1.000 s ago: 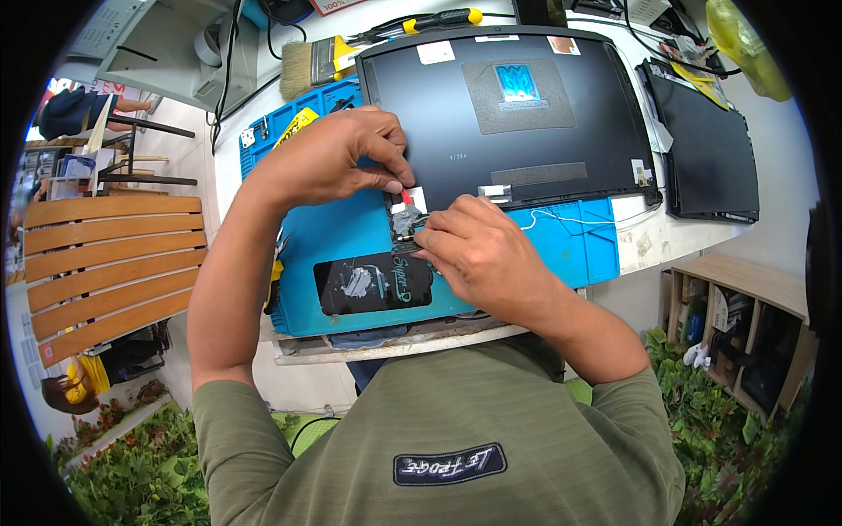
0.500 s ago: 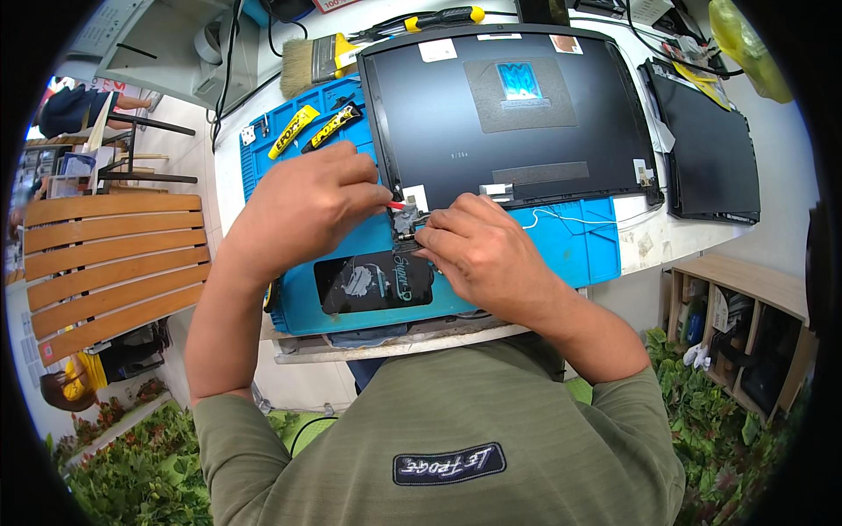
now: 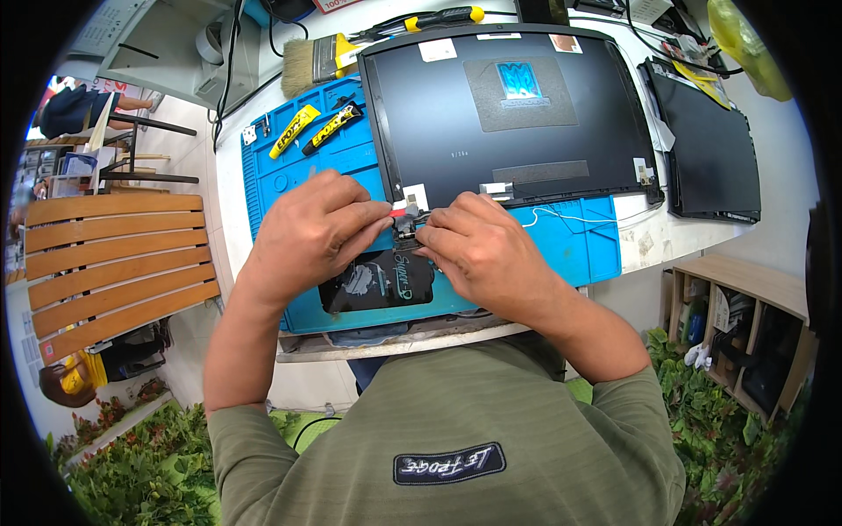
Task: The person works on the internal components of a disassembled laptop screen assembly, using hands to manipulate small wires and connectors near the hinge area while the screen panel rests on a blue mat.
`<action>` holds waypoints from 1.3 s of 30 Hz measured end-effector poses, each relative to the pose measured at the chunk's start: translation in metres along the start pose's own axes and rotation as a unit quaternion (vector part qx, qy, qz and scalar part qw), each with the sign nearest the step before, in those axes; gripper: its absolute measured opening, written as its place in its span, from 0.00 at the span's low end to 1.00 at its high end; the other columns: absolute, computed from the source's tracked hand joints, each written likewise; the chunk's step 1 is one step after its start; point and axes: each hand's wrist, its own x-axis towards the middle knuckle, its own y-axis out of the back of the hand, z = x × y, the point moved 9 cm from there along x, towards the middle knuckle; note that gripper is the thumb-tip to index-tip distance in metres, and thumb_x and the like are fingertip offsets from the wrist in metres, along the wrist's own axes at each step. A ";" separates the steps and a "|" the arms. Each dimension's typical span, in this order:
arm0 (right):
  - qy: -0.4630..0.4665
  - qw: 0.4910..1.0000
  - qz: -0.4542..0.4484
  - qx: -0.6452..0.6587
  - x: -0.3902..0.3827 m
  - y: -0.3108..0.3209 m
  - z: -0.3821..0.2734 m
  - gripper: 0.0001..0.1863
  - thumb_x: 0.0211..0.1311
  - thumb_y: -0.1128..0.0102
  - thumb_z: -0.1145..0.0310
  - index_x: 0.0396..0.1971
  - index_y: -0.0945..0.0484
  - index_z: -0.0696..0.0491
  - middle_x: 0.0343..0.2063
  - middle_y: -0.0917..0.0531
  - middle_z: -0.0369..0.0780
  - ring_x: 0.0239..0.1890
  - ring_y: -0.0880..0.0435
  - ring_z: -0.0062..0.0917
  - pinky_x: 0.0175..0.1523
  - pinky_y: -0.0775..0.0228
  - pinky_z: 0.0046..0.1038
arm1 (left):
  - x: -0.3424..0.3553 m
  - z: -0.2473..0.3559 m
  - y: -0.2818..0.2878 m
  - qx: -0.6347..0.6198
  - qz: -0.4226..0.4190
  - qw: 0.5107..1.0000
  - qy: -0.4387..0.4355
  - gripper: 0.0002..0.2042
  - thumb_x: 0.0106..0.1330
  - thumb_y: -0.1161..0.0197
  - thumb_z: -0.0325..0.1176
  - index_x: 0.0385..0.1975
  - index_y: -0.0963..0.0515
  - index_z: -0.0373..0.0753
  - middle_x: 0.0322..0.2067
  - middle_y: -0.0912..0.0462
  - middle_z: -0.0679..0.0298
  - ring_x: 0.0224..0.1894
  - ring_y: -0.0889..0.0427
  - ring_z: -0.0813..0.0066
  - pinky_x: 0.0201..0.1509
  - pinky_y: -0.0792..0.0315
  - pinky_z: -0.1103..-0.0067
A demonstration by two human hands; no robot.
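My left hand (image 3: 316,230) pinches a small red piece (image 3: 397,212) at the lower left corner of a dark laptop lid (image 3: 465,149). My right hand (image 3: 484,245) is closed on a small dark hinge assembly (image 3: 405,230) at that corner, beside a grey putty-like patch. The lid lies partly on a blue work mat (image 3: 579,250). A black phone-shaped slab (image 3: 373,285) with pale smears sits below my hands, partly behind my left hand. Two glue tubes, one yellow (image 3: 294,131) and one black-and-yellow (image 3: 331,128), lie on the mat. A thin white wire (image 3: 570,219) runs to the right.
At the back are a paintbrush (image 3: 320,63) and yellow-handled tools (image 3: 430,22). Right are a stack of black laptop panels (image 3: 706,149), a yellow bag (image 3: 745,48) and a wooden shelf (image 3: 728,289). Left are a slatted bench (image 3: 114,254) and two other people (image 3: 79,377), (image 3: 70,114).
My left hand has moved down from above the hinge corner to lower beside it, still on the red piece, uncovering the glue tubes. My right hand stays at the hinge.
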 end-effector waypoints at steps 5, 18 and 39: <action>-0.002 1.000 -0.002 0.002 0.000 0.001 0.000 0.08 0.66 0.19 0.71 0.39 0.09 0.58 0.38 0.11 0.41 0.46 0.15 0.37 0.56 0.20 0.43 | -0.005 0.003 -0.003 0.007 0.021 1.000 0.006 0.11 0.62 0.14 0.27 0.43 0.06 0.42 0.34 0.11 0.64 0.36 0.12 0.63 0.39 0.19 0.67; -0.003 1.000 -0.003 0.005 0.001 0.002 -0.001 0.08 0.65 0.19 0.73 0.40 0.09 0.58 0.38 0.11 0.41 0.47 0.15 0.37 0.58 0.20 0.42 | -0.013 0.005 -0.004 0.011 0.041 0.999 0.017 0.12 0.61 0.13 0.27 0.43 0.06 0.42 0.35 0.11 0.64 0.37 0.12 0.63 0.40 0.17 0.67; 0.000 1.000 -0.001 0.006 0.001 0.001 0.000 0.07 0.65 0.19 0.73 0.39 0.09 0.58 0.38 0.11 0.41 0.46 0.15 0.37 0.58 0.20 0.43 | -0.022 0.005 -0.004 -0.006 0.073 0.997 0.028 0.12 0.62 0.14 0.26 0.44 0.06 0.40 0.36 0.11 0.64 0.37 0.13 0.64 0.39 0.18 0.68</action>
